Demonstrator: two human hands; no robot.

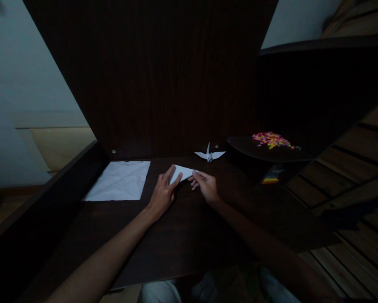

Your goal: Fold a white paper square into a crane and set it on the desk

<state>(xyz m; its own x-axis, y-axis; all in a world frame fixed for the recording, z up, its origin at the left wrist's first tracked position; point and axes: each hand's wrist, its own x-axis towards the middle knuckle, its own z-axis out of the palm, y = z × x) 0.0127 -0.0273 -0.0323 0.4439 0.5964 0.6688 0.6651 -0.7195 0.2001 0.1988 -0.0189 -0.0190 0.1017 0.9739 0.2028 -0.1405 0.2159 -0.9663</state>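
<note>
A white folded paper triangle (180, 171) lies between my two hands, just over the dark desk. My left hand (164, 189) grips its left side, with the thumb along the lower edge and the fingers at the upper left. At the right tip, my right hand (206, 185) pinches the paper between thumb and fingers. Behind my right hand stands a finished white paper crane (209, 156) with its wings spread. To the left of my left hand, a creased white paper sheet (121, 181) is spread flat.
On a raised rounded shelf (244, 146) at the right sits a pile of small colourful pieces (272, 139). Beneath it is an object with a yellow-orange part (270, 181). The desk (176, 235) has a tall dark back panel (151, 80) and a low left side wall (50, 210).
</note>
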